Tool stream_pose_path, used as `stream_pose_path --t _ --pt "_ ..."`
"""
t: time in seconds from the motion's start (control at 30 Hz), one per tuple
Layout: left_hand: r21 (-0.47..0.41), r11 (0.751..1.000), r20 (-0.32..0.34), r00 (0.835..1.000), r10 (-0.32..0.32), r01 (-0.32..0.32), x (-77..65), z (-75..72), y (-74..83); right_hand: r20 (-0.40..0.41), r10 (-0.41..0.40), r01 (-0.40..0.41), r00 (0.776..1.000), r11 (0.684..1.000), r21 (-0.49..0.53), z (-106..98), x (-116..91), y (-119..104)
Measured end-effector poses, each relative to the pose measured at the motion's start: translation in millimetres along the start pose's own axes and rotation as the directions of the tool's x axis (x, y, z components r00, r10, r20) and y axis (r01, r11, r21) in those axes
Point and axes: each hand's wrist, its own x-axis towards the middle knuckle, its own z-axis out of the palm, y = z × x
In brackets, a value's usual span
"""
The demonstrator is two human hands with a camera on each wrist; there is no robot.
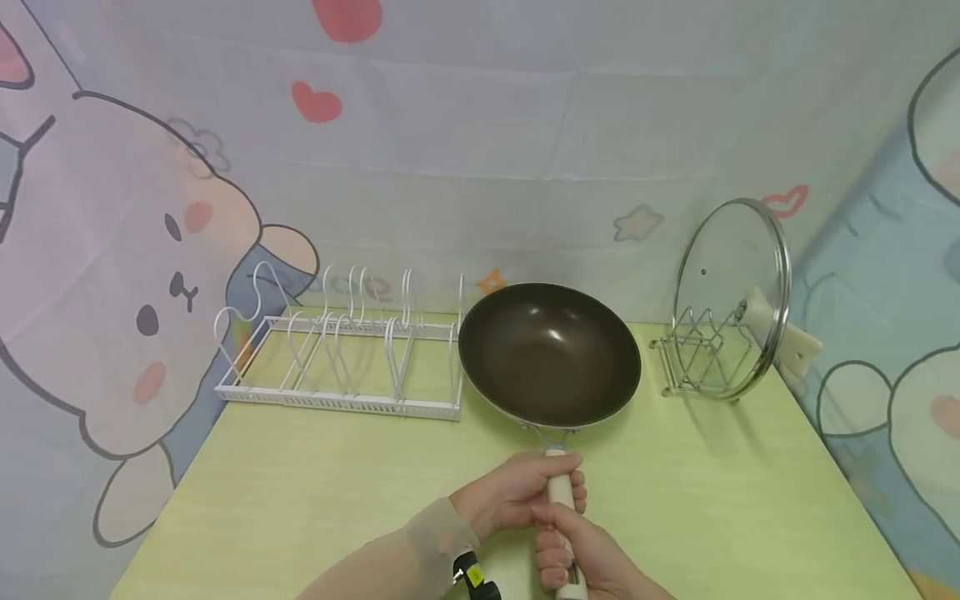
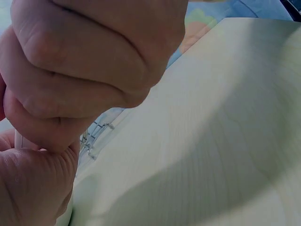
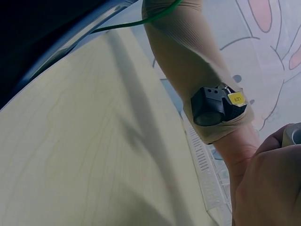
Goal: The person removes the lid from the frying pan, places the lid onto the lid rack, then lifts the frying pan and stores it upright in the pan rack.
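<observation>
A dark brown wok [image 1: 549, 358] with a cream handle [image 1: 560, 492] is in the middle of the head view, its inside facing up and toward me. My left hand [image 1: 517, 493] grips the handle close to the pan. Lower down, my right hand [image 1: 581, 546] grips the same handle near its end. In the left wrist view the curled fingers [image 2: 84, 61] fill the upper left, and much of the handle is hidden behind them. The right wrist view shows the handle's end [image 3: 294, 135] poking out beside the right hand [image 3: 273, 188].
Left of the wok stands a white wire rack [image 1: 341, 404] with several upright loops. On the right, a glass lid [image 1: 731, 292] leans upright in a small metal stand [image 1: 697, 387]. The pale wooden table [image 1: 300, 500] meets a cartoon-printed cloth [image 1: 480, 125] at the back.
</observation>
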Motion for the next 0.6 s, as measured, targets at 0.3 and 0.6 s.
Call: stream_pose_path --t 0.3,0.6 --pt "0.003 0.999 -0.022 0.999 0.034 -0.034 0.6 4.8 -1.5 0.089 0.007 -0.006 0.996 1.0 -0.011 -6 -1 3" --pt "0.008 0.999 -0.044 0.998 0.037 -0.036 -1.5 10.7 -3.0 0.158 0.02 -0.018 0.987 1.0 -0.014 -11 -4 6"
